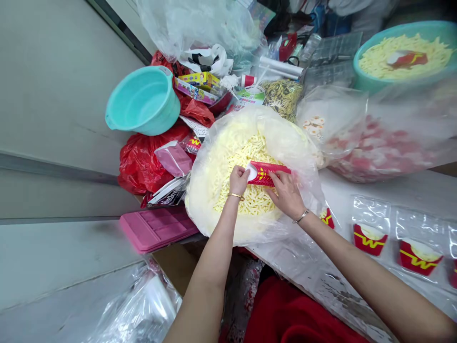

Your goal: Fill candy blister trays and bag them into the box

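A red fry carton (266,173) with a yellow pattern lies on its side over a big clear plastic bag (207,166) full of pale yellow, fry-shaped pieces (250,152). My left hand (238,181) pinches the white edge at the carton's left end between thumb and fingers. On the carton's right part rest the fingers of my right hand (287,193), curled over its lower side. Whether anything is inside the carton, I cannot see. Partly under the bag's right side, another red carton (326,218) shows on the table.
Packed red cartons in clear sleeves (370,239) lie in a row at right. A turquoise basin (143,102) stands left; another basin (374,85) holds more yellow pieces. A pink lid (157,228), red bags (143,159) and a pink-and-white bag (385,147) surround the work.
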Demonstrator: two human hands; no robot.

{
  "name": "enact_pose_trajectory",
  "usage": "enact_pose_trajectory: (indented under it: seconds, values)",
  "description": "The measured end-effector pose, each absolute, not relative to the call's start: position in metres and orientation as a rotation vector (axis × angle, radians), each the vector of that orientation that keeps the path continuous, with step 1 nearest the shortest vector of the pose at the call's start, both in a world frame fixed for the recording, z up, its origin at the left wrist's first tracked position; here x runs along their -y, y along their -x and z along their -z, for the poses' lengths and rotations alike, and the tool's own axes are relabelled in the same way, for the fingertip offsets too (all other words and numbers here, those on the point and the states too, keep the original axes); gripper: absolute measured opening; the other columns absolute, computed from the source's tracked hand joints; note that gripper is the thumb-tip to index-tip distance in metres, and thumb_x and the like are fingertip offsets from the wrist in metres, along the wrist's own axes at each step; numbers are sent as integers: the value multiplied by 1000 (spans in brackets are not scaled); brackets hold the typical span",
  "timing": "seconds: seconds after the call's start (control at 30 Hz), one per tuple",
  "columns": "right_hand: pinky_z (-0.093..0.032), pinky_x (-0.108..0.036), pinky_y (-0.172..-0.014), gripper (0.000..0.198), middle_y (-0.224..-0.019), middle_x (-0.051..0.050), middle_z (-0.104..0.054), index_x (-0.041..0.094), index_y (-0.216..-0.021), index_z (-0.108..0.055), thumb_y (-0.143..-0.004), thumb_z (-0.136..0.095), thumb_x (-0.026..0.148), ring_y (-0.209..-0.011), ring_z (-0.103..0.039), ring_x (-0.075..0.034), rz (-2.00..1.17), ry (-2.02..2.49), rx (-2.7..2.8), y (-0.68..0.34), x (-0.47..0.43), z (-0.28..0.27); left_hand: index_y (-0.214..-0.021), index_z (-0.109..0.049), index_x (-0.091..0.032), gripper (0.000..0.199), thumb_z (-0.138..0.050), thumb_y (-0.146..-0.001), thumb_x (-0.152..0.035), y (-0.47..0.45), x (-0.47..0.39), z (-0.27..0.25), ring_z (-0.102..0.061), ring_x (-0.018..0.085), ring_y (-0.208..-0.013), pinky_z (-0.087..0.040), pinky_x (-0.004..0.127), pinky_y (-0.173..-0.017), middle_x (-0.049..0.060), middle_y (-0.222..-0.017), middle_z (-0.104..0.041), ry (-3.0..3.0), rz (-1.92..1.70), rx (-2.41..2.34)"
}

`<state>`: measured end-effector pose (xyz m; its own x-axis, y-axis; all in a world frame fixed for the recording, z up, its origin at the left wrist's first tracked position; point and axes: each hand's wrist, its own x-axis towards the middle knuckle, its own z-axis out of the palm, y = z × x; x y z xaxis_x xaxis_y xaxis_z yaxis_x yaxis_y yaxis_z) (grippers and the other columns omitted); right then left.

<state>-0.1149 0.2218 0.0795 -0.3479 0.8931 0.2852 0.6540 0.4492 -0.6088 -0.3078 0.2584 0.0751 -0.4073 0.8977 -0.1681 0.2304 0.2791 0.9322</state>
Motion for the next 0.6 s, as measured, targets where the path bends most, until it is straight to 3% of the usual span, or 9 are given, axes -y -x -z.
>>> enact_pose_trajectory:
  seconds: [0.2, 0.37, 0.53, 0.6]
  values:
    - [-37, -52, -94, 60, -126, -21, -48, 12, -138, -42, -85, -57, 37, -113, -42, -36, -460, 1351, 2194, 127, -238, -76, -74, -44, -19, 19, -62, -78, -21, 323, -255, -71, -43, 8, -55, -36, 20, -57, -6, -62, -45, -1041, -1202, -1798]
    - [-25, -54, -103, 79, -137, -19, -41, 14, -144, -29, -80, -63, 46, -129, -30, -37, -380, 1301, 2237, 147, -248, -86, -71, -47, -18, 17, -64, -75, -18, 319, -249, -73, -44, 8, -56, -37, 20, -58, -5, -64, -48, -1054, -1226, -1776]
    - [-33, -50, -95, 69, -118, -20, -53, 10, -130, -45, -75, -69, 44, -111, -45, -36, -473, 1233, 2394, 160, -275, -82, -73, -43, -19, 17, -59, -79, -18, 333, -252, -79, -42, 8, -51, -33, 20, -53, -7, -57, -41, -930, -1310, -1887]
    - [-33, -51, -96, 68, -119, -22, -52, 8, -128, -47, -74, -70, 44, -113, -44, -37, -467, 1252, 2391, 160, -279, -80, -76, -39, -20, 17, -54, -83, -20, 345, -249, -87, -40, 8, -50, -31, 19, -53, -8, -57, -37, -835, -1401, -2000]
